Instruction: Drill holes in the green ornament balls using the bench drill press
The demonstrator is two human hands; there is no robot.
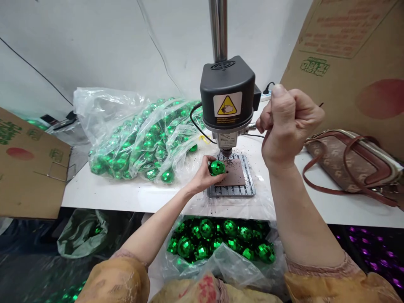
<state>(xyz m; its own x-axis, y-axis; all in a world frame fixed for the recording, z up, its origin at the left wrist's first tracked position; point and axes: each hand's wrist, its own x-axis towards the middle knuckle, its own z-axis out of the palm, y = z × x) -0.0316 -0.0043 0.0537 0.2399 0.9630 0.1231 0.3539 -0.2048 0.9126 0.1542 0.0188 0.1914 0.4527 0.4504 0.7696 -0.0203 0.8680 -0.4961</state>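
Observation:
My left hand (206, 174) is closed around a shiny green faceted ball (217, 168), like a mirror-ball ornament. It holds the ball over a brownish board (235, 171) on the slotted metal base (232, 192) of a small bench drill press (227, 92). The press's chuck (226, 152) is above and slightly right of the ball, and the two look apart. Raised at the right of the black motor housing, my right hand (285, 126) is wrapped round the lever handle (252, 127); most of the lever is hidden by the fingers. Dark shavings lie scattered over board and base.
A clear plastic bag (104, 103) full of green balls lies left of the press. Below the table's front edge, another bag (205, 269) holds more. A handbag (344, 160) lies at right before a cardboard box (341, 63); another box (31, 168) stands left.

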